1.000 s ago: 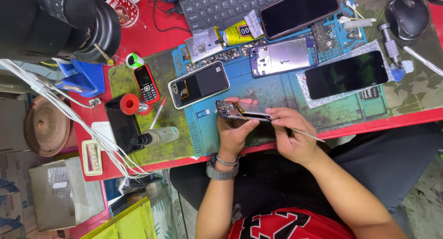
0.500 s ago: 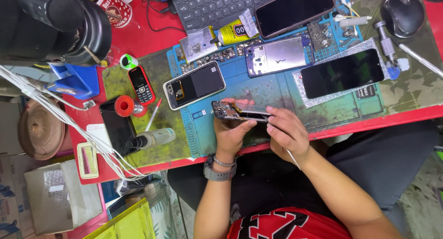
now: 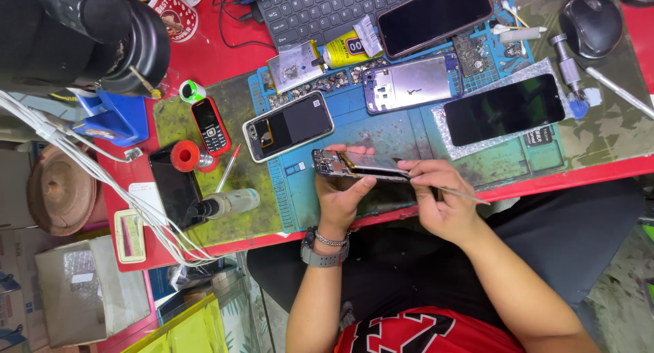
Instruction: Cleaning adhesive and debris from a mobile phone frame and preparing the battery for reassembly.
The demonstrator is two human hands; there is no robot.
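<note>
My left hand (image 3: 343,191) grips an opened phone body (image 3: 354,165), held edge-up just above the blue work mat (image 3: 381,131) near the table's front edge. My right hand (image 3: 441,196) touches the phone's right end and pinches thin metal tweezers (image 3: 458,191) that stick out to the right. A watch and bracelet sit on my left wrist. The phone's inner board shows at its left end; my fingers hide the underside.
On the mat lie a phone with its back open (image 3: 289,125), a purple phone frame (image 3: 407,84) and two dark screens (image 3: 504,109) (image 3: 434,13). A keyboard (image 3: 317,7), glue tube (image 3: 346,50), mouse (image 3: 590,24), small red keypad phone (image 3: 210,126) and microscope (image 3: 82,33) surround it.
The view shifted slightly. My right hand has moved along the phone's right edge with the tweezers, which now point out to the right; my left hand keeps its grip.
</note>
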